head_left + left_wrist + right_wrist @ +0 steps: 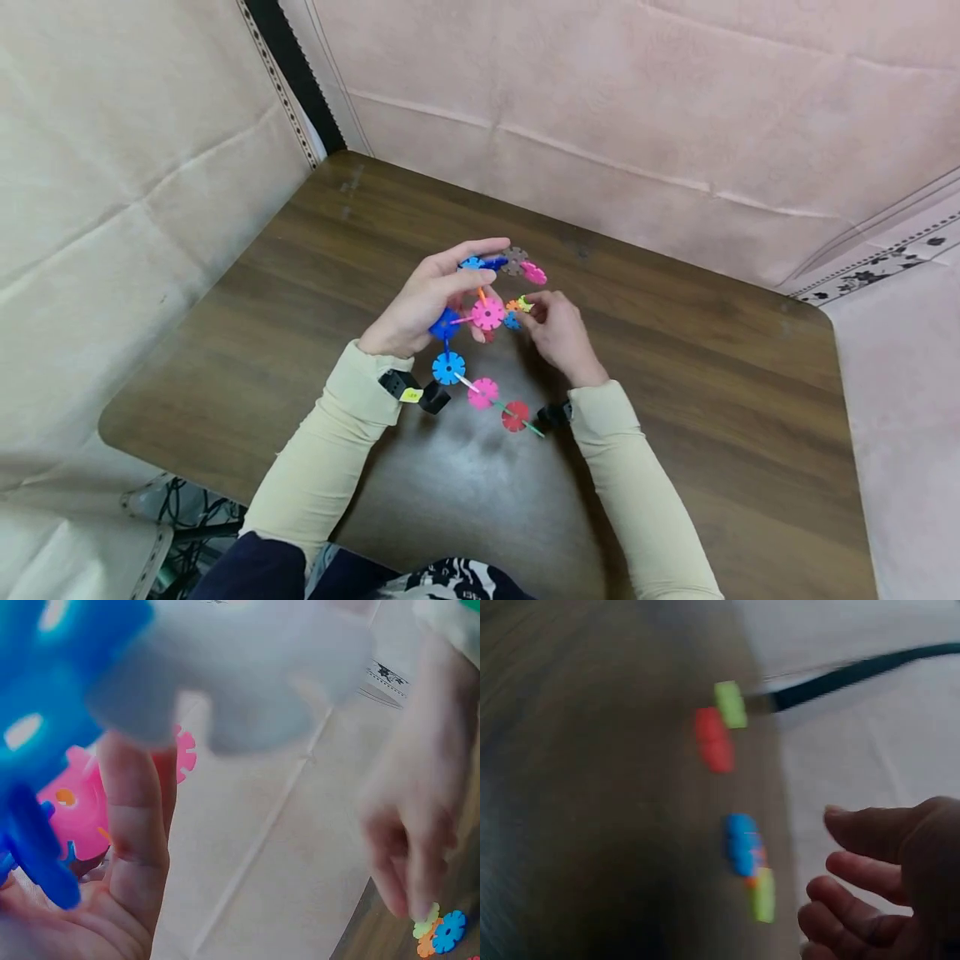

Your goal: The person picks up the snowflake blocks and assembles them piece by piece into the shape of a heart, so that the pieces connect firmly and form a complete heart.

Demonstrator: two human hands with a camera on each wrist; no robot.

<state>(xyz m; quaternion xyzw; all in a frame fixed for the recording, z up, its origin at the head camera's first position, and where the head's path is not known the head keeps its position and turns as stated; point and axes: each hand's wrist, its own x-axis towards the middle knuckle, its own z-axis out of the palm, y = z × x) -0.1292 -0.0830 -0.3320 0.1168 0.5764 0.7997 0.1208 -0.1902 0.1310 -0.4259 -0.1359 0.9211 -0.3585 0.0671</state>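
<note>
My left hand (417, 302) grips a structure of notched plastic discs between thumb and fingers, with a pink disc (487, 314) facing up. A grey disc (514, 260) and another pink one stick out past the fingertips. From its near side hangs a chain with a light blue disc (448, 367), a pink disc (483, 393) and a red disc (515, 416). My right hand (560, 335) is low over the table, fingertips right at a yellow-green disc (427, 921). Beside that lie an orange disc (513, 307) and a blue disc (449, 932). Its fingers (855, 911) are loosely bent, nothing between them.
The brown wooden table (720, 400) reaches out on both sides of the arms. Pale cloth (637, 108) hangs behind it and at the sides. In the right wrist view, a red disc (715, 740) and another yellow-green disc (730, 704) lie farther along the table.
</note>
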